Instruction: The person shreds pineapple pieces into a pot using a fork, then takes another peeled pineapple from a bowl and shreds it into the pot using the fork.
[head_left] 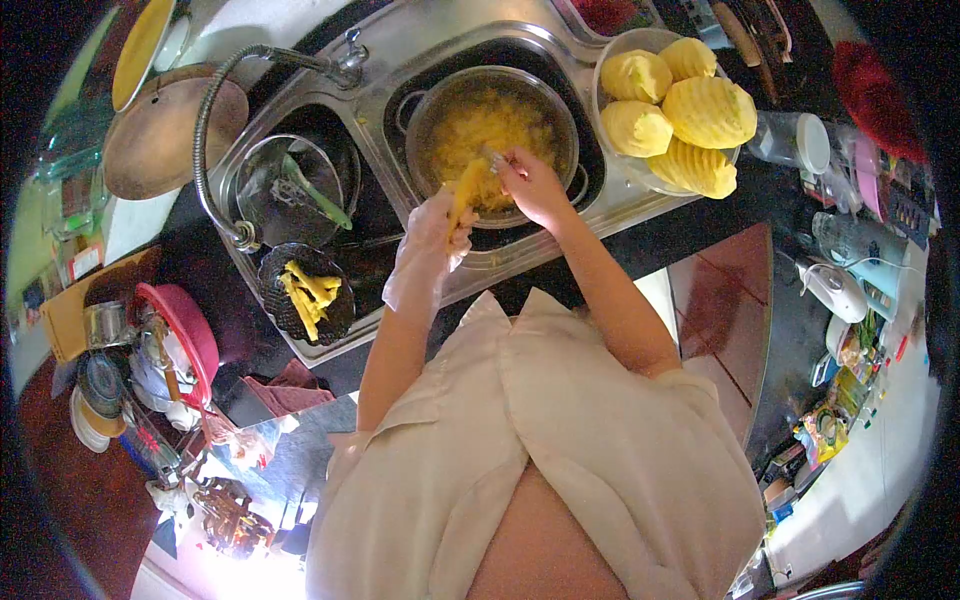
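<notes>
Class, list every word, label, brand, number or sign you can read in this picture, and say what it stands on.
No text can be read in this view.
Yellow packet at the right: any print is too small and blurred.
Red-and-white pack at the left: too blurred.
Pot in the sink: no lettering visible.

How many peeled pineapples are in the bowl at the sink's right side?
5 peeled pineapples show in the bowl: two at the back, one at left, one at right, one at the front. More could be hidden beneath.
</notes>
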